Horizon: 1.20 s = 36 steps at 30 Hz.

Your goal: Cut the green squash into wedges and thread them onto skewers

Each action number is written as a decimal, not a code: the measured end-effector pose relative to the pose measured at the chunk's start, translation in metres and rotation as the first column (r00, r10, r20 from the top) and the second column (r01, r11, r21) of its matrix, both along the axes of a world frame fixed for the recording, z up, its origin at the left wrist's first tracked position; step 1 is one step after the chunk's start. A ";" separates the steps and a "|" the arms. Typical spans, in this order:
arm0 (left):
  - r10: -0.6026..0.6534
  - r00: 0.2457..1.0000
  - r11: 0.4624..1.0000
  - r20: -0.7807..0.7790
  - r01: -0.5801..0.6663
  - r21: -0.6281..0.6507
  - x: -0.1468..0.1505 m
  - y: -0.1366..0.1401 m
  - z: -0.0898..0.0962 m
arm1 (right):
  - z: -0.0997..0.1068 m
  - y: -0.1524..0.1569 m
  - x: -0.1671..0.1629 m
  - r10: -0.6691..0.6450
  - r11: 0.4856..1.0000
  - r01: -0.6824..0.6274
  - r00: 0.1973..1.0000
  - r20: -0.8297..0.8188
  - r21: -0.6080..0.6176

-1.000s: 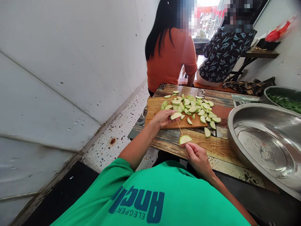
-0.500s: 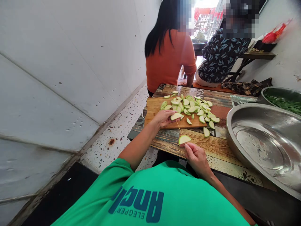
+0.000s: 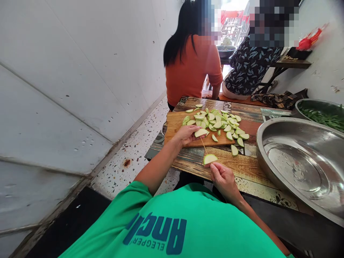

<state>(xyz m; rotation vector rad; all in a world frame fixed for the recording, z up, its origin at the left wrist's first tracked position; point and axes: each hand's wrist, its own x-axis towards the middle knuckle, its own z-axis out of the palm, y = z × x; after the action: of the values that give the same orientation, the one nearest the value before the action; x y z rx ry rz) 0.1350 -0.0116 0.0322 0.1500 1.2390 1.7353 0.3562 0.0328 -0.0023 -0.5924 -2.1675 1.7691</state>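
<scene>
My left hand (image 3: 186,135) is closed on a half-moon zucchini slice (image 3: 201,133), pale inside with a green rim, over the near edge of the cutting board (image 3: 174,130). In my right hand (image 3: 223,176) the fingers pinch the lower end of a thin wooden skewer (image 3: 203,146). A second zucchini slice (image 3: 210,159) sits on that skewer just above my right fingertips. The skewer's upper tip meets the underside of the left-hand slice; whether it has gone in I cannot tell. Several loose zucchini slices (image 3: 217,124) lie heaped on the board and spill over its right side.
A large steel basin (image 3: 291,157) stands at the right of the wooden-plank table (image 3: 249,168). Behind it is a bowl of cut green vegetables (image 3: 322,116). Two people sit beyond the table, one in an orange top (image 3: 193,71), one in a patterned shirt (image 3: 249,68). A wall runs along the left.
The view has shifted slightly, so the table and basin sit a little further left. Both hands keep nearly the same pose, with the skewer and slices between them.
</scene>
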 end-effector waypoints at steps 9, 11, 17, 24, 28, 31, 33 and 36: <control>0.026 0.999 1.000 0.026 -0.026 0.000 0.007 0.000 0.000 | -0.003 0.001 -0.001 -0.009 0.999 0.009 1.000 0.001 0.033; 0.029 0.999 0.999 0.046 -0.029 0.016 0.008 0.000 0.000 | -0.003 0.001 -0.002 -0.023 0.999 0.022 1.000 0.001 0.046; 0.048 0.988 0.999 0.146 -0.045 -0.024 0.015 0.001 0.000 | 0.000 0.001 -0.004 -0.036 0.994 0.035 0.999 0.006 0.102; 0.120 0.981 0.993 0.149 -0.120 -0.010 0.024 0.004 0.000 | -0.004 0.004 -0.008 -0.036 0.990 0.034 0.999 0.009 0.137; 0.126 0.982 0.992 0.144 -0.124 -0.026 0.022 0.004 -0.002 | -0.005 0.005 -0.006 -0.028 0.990 0.026 0.999 0.017 0.141; 0.117 0.984 0.993 0.135 -0.111 -0.048 0.020 0.004 -0.003 | -0.004 0.005 -0.002 -0.023 0.990 0.020 0.999 0.022 0.139; 0.113 0.985 0.992 0.130 -0.106 -0.064 0.019 0.004 -0.003 | -0.003 0.005 -0.001 -0.023 0.991 0.020 1.000 0.019 0.135; 0.114 0.985 0.992 0.126 -0.105 -0.077 0.019 0.005 -0.003 | -0.003 0.005 -0.001 -0.027 0.992 0.024 0.999 0.019 0.123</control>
<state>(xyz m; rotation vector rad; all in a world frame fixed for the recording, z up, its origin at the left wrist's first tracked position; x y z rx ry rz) 0.1540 -0.0068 0.0293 -0.0729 1.2291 1.7634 0.3556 0.0377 -0.0057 -0.6078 -2.2526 1.6101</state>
